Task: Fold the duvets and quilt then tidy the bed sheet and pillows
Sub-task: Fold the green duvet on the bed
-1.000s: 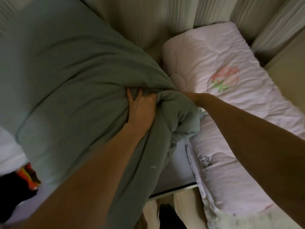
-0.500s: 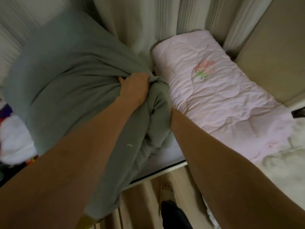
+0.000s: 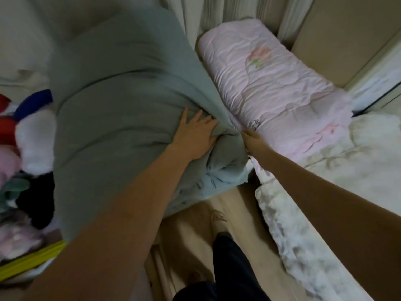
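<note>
Hands clamp the grey-green duvet (image 3: 121, 109): left hand (image 3: 195, 135) presses its top, right hand (image 3: 252, 141) grips underneath, beside the folded pink quilt (image 3: 271, 88).

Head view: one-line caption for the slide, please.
Left hand presses on the bundled grey-green duvet while the right hand reaches between it and the folded pink quilt.
</note>
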Demonstrator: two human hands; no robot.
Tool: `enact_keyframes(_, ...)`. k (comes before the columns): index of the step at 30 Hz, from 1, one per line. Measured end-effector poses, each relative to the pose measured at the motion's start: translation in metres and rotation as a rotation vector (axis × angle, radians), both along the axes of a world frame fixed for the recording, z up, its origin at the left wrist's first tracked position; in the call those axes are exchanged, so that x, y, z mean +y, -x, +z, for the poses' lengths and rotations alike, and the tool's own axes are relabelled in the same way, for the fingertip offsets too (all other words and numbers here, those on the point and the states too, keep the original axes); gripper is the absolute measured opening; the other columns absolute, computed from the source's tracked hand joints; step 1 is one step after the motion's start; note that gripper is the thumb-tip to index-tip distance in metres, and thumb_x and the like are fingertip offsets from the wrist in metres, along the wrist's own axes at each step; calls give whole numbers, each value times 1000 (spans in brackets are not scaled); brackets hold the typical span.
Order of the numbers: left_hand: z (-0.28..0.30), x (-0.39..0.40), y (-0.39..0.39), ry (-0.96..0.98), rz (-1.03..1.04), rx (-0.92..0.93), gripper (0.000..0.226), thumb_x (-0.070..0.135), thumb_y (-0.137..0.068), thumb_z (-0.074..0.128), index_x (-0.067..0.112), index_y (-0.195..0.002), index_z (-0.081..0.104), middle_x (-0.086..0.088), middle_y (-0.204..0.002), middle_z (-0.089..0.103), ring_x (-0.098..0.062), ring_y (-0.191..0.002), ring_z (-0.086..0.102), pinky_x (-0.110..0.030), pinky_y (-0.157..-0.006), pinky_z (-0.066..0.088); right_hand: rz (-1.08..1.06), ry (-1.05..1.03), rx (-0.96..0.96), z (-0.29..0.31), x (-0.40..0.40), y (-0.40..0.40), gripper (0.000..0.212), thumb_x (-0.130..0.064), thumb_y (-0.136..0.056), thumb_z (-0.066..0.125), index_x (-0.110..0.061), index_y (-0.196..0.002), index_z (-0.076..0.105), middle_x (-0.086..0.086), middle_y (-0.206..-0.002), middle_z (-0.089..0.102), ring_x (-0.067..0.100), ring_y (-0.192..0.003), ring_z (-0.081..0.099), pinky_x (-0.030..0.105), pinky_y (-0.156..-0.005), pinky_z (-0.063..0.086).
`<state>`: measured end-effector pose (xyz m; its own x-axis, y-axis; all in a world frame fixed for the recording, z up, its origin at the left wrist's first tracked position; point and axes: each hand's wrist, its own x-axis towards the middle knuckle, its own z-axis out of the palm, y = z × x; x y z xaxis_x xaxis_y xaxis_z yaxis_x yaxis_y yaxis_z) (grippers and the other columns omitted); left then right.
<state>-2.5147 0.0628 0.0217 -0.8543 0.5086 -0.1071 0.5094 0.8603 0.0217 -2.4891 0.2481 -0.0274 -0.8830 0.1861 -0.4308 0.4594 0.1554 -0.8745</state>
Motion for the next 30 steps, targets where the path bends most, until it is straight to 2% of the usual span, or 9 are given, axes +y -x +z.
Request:
enact_keyframes(3, 9, -9, -23, -107, 30, 100, 58, 52, -97, 32, 24, -148, 31, 0, -157, 25, -25, -148, 11, -59, -116, 1, 218, 237, 119, 28, -9, -43, 40, -35, -89, 65, -25, -126, 53, -3, -118, 63, 11, -105, 60, 22, -82, 50)
enact_keyframes(7, 20, -27, -56, -24, -20, 105, 101, 82, -71, 30, 27, -154, 9, -4, -160, 16, -31, -148, 6, -64, -113, 3, 392, -243, 280, 16, -20, -62, 122, -51, -50, 87, -30, -149, 19, -5, -145, 43, 12, -130, 45, 38, -104, 43)
enact_keyframes(11, 14, -19, -71, 80, 121, 186, 102, 33, -84, 65, 24, -153, -9, -2, -160, 14, -27, -147, 13, -56, -117, 7, 354, -795, 571, 31, -31, -37, 77, -15, -76, 69, -20, -146, 36, 16, -113, 65, 38, -95, 64, 43, -77, 52)
enact_keyframes(15, 10, -8, -69, -83, 153, 436, 74, 18, -88, 57, 20, -152, 21, -1, -155, 32, -29, -142, 29, -55, -115, 15, 452, -1277, 886, 45, 16, -18, 69, -2, -74, 58, -15, -141, 45, 22, -94, 58, 36, -55, 60, 35, -45, 47)
enact_keyframes(18, -31, 0, -92, 146, 37, 330, 73, 30, -94, 47, 19, -154, 6, -4, -162, 6, -30, -148, 5, -56, -118, 1, 700, -1327, 337, -2, 27, -47, 71, -11, -95, 39, -30, -153, 2, 18, -130, 42, 39, -97, 60, 44, -74, 49)
enact_keyframes(20, -52, 8, -111, 140, 83, 320, 79, 33, -92, 51, 16, -155, 4, -7, -162, 0, -29, -149, 0, -53, -119, -1, 654, -1255, 262, -26, 26, -61, 89, -12, -89, 53, -25, -152, -8, 21, -148, 25, 39, -130, 38, 49, -102, 39)
enact_keyframes(22, -58, 9, -129, -17, 138, 383, 76, 28, -88, 56, 14, -153, 20, -10, -160, 14, -28, -148, 11, -52, -119, 9, 562, -1254, 533, -24, 15, -73, 97, -13, -77, 63, -14, -154, 4, 22, -156, 12, 37, -144, 14, 54, -113, 23)
enact_keyframes(26, -75, -8, -207, -356, 356, 484, 57, 14, -87, 53, 8, -143, 42, -13, -150, 37, -29, -140, 32, -49, -115, 26, 738, -1216, 1300, -3, -26, -108, 78, -17, -79, 58, -15, -150, 27, 21, -156, 18, 34, -146, 13, 56, -116, 14)
enact_keyframes(30, -95, -50, -270, -797, 1101, 312, 25, 7, -89, 54, 5, -114, 61, -16, -116, 61, -34, -109, 57, -40, -88, 46, 1045, -1402, 1443, 3, -91, -121, 68, -15, -81, 58, -15, -146, 35, 21, -158, 8, 36, -146, 5, 56, -117, 5)
